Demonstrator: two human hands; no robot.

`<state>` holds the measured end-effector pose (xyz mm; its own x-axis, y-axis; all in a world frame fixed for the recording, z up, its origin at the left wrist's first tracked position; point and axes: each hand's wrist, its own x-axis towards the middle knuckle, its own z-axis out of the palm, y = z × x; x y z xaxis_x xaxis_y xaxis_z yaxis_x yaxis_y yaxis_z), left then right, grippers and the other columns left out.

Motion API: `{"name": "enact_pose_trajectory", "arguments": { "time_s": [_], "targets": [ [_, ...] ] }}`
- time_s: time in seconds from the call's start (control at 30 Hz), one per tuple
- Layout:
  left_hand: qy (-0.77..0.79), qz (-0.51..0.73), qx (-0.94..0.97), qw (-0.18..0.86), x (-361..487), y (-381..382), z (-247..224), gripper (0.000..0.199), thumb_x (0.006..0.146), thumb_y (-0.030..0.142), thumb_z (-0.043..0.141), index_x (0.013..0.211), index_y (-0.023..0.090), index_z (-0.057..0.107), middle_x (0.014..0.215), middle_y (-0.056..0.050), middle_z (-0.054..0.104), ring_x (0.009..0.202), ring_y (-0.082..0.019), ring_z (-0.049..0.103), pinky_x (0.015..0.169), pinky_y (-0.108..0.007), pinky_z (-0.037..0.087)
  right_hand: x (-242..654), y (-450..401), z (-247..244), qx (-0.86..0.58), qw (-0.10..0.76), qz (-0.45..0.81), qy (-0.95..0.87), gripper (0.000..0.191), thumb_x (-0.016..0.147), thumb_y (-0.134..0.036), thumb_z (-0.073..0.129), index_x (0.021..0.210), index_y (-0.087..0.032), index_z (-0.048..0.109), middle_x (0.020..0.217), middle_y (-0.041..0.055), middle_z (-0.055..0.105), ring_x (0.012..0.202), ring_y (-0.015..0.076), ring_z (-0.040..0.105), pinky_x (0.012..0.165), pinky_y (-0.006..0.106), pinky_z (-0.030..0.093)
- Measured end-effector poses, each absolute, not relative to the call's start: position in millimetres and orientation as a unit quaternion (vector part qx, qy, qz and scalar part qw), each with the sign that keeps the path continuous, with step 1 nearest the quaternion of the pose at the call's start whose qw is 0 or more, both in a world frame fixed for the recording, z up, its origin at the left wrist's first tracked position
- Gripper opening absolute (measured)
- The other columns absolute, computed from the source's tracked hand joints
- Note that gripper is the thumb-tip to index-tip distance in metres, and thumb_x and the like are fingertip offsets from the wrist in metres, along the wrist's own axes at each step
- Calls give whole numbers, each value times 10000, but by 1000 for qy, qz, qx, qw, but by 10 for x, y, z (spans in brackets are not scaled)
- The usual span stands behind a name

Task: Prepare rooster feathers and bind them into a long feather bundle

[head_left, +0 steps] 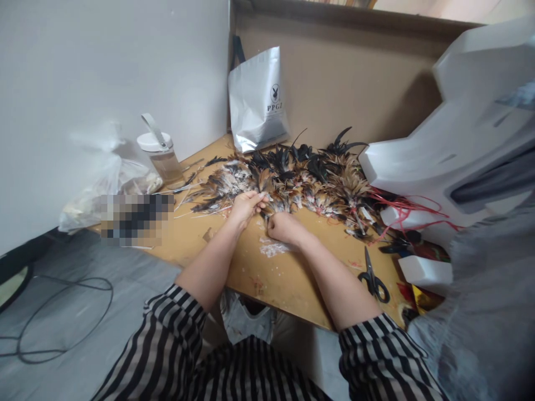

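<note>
My left hand (246, 208) is closed in a pinch on a brown feather (264, 181) at the near edge of a long feather pile. Just to the right, my right hand (283, 227) is curled shut, its knuckles close to the tabletop. What its fingers hold, if anything, is hidden. Beyond both hands spreads the pile of brown and black feathers (330, 172), some bunched and bound with red string. Under the right wrist lies a piece of clear plastic (273, 247).
Black-handled scissors (374, 283) lie at the right of the wooden table (267, 278). Red string (412, 207) hangs by white foam pieces (426, 273). A silver bag (259, 100), a lidded bottle (161, 156) and a plastic bag (112, 181) stand behind and left.
</note>
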<state>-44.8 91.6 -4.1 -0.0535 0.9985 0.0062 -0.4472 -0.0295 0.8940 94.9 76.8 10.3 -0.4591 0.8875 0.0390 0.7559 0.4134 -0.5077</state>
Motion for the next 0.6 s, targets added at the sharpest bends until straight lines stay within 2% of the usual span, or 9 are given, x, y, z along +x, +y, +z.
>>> {"name": "enact_pose_trajectory", "arguments": {
  "time_s": [0.13, 0.27, 0.4, 0.6],
  "targets": [
    [376, 605, 371, 596, -463, 914, -36, 222, 612, 265, 735, 703, 101, 616, 739, -52, 674, 518, -38, 529, 430, -134, 344, 1118, 889, 172, -419, 166, 361, -817, 128, 590, -186, 576, 462, -176, 587, 450, -18, 516, 445, 89, 395, 486, 236, 293],
    [346, 588, 371, 630, -477, 899, -35, 219, 611, 235, 741, 706, 96, 600, 861, -79, 689, 503, -22, 514, 436, -130, 364, 1317, 993, 283, -388, 156, 500, -758, 122, 593, -258, 621, 643, -152, 656, 554, -27, 577, 477, 71, 431, 497, 209, 323],
    [307, 553, 387, 671, -474, 855, -30, 205, 624, 201, 736, 661, 94, 566, 908, -100, 690, 526, -33, 537, 481, -144, 412, 1419, 1024, 310, -340, 151, 604, -705, 180, 625, -289, 661, 698, -126, 634, 509, -42, 513, 421, 41, 349, 434, 191, 239],
    [305, 496, 414, 700, -451, 812, -23, 175, 622, 184, 742, 690, 69, 628, 731, -83, 681, 555, -62, 575, 525, -156, 450, 1437, 1039, 243, -269, 170, 667, -674, 166, 672, -267, 668, 676, -116, 599, 488, -56, 453, 396, 24, 290, 404, 185, 165]
  ]
}}
